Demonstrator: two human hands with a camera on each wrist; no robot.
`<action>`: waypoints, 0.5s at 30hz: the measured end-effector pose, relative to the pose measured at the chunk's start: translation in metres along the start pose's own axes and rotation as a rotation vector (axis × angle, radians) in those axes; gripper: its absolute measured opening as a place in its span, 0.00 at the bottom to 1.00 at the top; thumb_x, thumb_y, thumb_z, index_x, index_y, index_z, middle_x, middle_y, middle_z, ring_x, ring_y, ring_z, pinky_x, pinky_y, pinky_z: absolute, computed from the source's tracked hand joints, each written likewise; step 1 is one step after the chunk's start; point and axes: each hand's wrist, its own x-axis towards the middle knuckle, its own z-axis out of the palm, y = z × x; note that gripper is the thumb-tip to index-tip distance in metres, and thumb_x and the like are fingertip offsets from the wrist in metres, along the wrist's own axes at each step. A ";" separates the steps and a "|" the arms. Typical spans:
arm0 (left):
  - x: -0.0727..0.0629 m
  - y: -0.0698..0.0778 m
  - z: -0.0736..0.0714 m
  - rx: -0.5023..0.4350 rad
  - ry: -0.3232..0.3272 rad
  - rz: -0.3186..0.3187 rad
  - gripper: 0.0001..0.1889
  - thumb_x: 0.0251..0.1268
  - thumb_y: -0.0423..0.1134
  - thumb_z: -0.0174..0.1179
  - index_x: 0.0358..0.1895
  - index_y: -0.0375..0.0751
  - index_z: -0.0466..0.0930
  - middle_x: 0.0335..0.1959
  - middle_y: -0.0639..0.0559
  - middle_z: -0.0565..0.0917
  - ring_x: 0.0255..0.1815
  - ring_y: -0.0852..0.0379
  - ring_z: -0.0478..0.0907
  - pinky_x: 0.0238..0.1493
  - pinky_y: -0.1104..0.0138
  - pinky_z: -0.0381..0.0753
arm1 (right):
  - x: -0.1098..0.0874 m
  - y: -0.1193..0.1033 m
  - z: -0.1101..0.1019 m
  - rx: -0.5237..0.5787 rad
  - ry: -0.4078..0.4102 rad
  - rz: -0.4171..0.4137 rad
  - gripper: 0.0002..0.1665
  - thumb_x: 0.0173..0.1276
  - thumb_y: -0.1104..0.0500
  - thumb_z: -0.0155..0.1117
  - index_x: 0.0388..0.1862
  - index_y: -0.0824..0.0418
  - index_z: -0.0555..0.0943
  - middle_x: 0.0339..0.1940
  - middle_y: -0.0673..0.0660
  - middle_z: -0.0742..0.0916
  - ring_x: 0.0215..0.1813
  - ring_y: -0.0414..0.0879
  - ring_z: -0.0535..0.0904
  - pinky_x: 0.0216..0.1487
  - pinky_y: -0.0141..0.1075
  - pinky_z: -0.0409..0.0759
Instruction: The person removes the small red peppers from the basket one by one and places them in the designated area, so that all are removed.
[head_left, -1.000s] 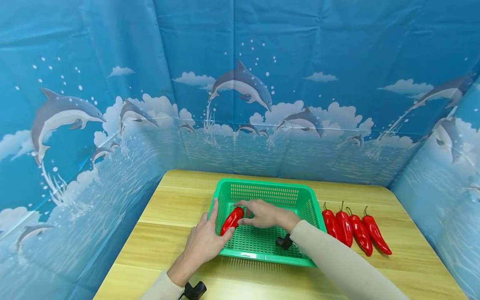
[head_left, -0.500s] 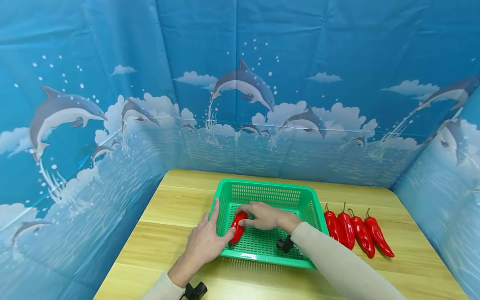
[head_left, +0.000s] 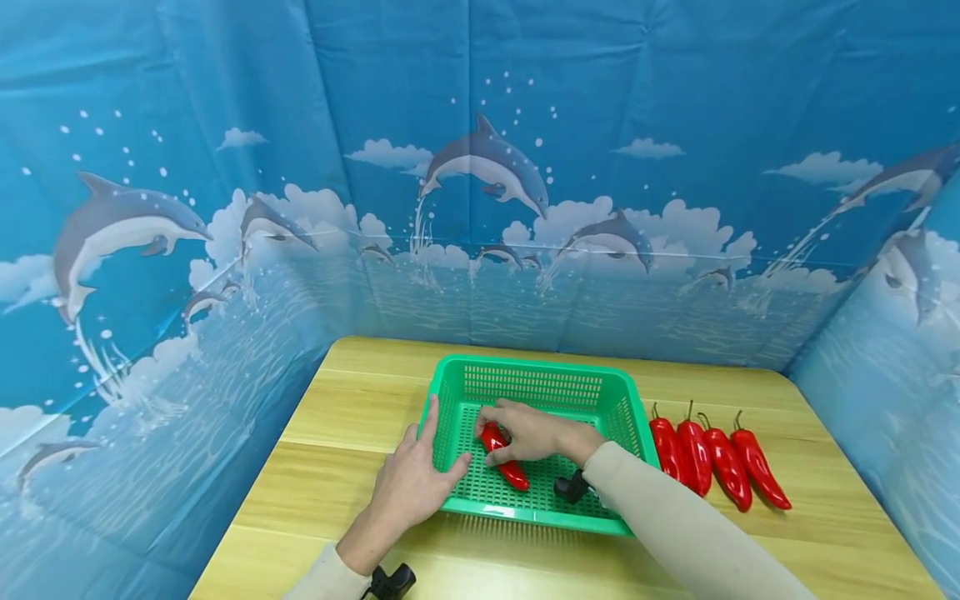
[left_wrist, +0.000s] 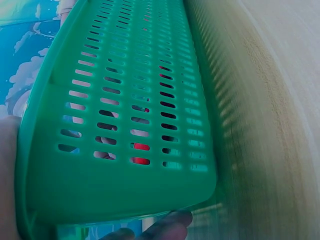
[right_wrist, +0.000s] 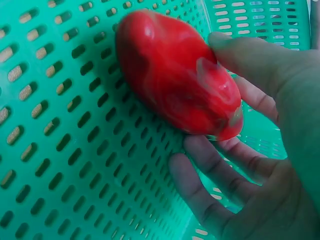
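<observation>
My right hand point(head_left: 525, 431) is inside the green plastic basket point(head_left: 532, 518), holding a glossy red chili pepper point(head_left: 514, 476) between thumb and fingers. In the right wrist view the pepper point(right_wrist: 175, 75) lies slantwise over the slotted floor, thumb above and fingers below its near end. The pepper's upper part is partly hidden by the hand in the head view. At the basket's front left corner, my left hand point(head_left: 415, 477) grips the rim, its thumb over the front edge and index finger along the left side. Through slots in the basket wall point(left_wrist: 120, 190), red patches show in the left wrist view.
To the right of the basket, several red chili peppers point(head_left: 724, 471) lie side by side on the wooden table point(head_left: 300, 483), stems pointing away. A blue dolphin-print curtain point(head_left: 390, 208) hangs behind the table and along both sides.
The right hand has turned the pepper and shifted it rightward, away from the basket's left wall; its lower tip now points to the front right. The left hand stays on the basket.
</observation>
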 end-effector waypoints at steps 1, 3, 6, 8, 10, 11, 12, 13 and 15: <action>0.000 0.000 0.000 -0.001 0.003 0.001 0.59 0.80 0.62 0.73 1.00 0.53 0.43 0.70 0.29 0.84 0.21 0.49 0.76 0.24 0.59 0.77 | 0.000 0.000 0.000 -0.003 -0.002 0.000 0.23 0.80 0.46 0.83 0.66 0.49 0.85 0.56 0.50 0.84 0.50 0.43 0.78 0.52 0.39 0.84; 0.000 0.001 0.000 -0.003 0.004 0.001 0.59 0.79 0.62 0.73 1.00 0.53 0.44 0.69 0.28 0.84 0.21 0.49 0.77 0.24 0.59 0.78 | 0.000 0.000 0.000 -0.006 -0.007 0.002 0.22 0.80 0.49 0.83 0.66 0.49 0.85 0.56 0.51 0.84 0.50 0.44 0.79 0.52 0.38 0.84; 0.000 0.001 0.000 -0.003 0.003 0.000 0.59 0.79 0.62 0.73 1.00 0.52 0.44 0.70 0.28 0.84 0.22 0.49 0.77 0.24 0.58 0.79 | -0.001 -0.001 -0.001 -0.006 -0.016 0.007 0.21 0.80 0.51 0.82 0.66 0.49 0.86 0.57 0.51 0.84 0.51 0.44 0.79 0.52 0.39 0.84; 0.000 0.001 -0.001 -0.003 0.001 0.000 0.59 0.79 0.62 0.73 1.00 0.53 0.44 0.70 0.28 0.84 0.22 0.49 0.78 0.24 0.58 0.80 | -0.001 -0.001 -0.001 -0.003 -0.021 0.012 0.21 0.80 0.52 0.82 0.67 0.49 0.85 0.57 0.51 0.84 0.51 0.44 0.80 0.52 0.39 0.85; 0.000 0.001 -0.001 -0.002 0.000 0.000 0.59 0.79 0.62 0.72 1.00 0.53 0.43 0.71 0.28 0.84 0.23 0.49 0.78 0.25 0.58 0.80 | -0.001 -0.002 -0.002 -0.001 -0.022 0.011 0.22 0.80 0.53 0.82 0.68 0.49 0.85 0.58 0.51 0.85 0.52 0.45 0.80 0.53 0.40 0.85; 0.000 0.002 -0.001 -0.001 -0.001 0.001 0.60 0.79 0.62 0.72 1.00 0.53 0.43 0.71 0.28 0.84 0.23 0.49 0.79 0.25 0.58 0.80 | -0.001 -0.002 -0.002 0.001 -0.022 0.010 0.23 0.80 0.53 0.82 0.69 0.49 0.85 0.58 0.51 0.85 0.52 0.45 0.81 0.53 0.40 0.86; 0.001 0.002 -0.002 0.000 0.000 0.001 0.59 0.79 0.62 0.72 1.00 0.52 0.43 0.71 0.27 0.84 0.23 0.49 0.79 0.25 0.58 0.80 | -0.001 -0.002 -0.003 0.003 -0.022 0.010 0.23 0.80 0.53 0.82 0.69 0.49 0.85 0.59 0.52 0.85 0.53 0.46 0.81 0.54 0.41 0.86; 0.001 0.002 -0.002 -0.002 0.000 0.002 0.59 0.79 0.62 0.72 1.00 0.52 0.43 0.71 0.27 0.84 0.23 0.49 0.79 0.24 0.58 0.80 | -0.001 -0.002 -0.003 0.004 -0.021 0.009 0.24 0.80 0.54 0.82 0.71 0.49 0.85 0.59 0.52 0.85 0.53 0.46 0.82 0.54 0.41 0.87; 0.001 0.002 -0.002 -0.005 -0.002 0.003 0.59 0.80 0.62 0.72 1.00 0.52 0.43 0.71 0.27 0.84 0.22 0.49 0.78 0.24 0.58 0.79 | -0.001 -0.002 -0.003 0.007 -0.019 0.010 0.27 0.80 0.54 0.82 0.74 0.50 0.85 0.60 0.52 0.85 0.54 0.46 0.82 0.54 0.41 0.88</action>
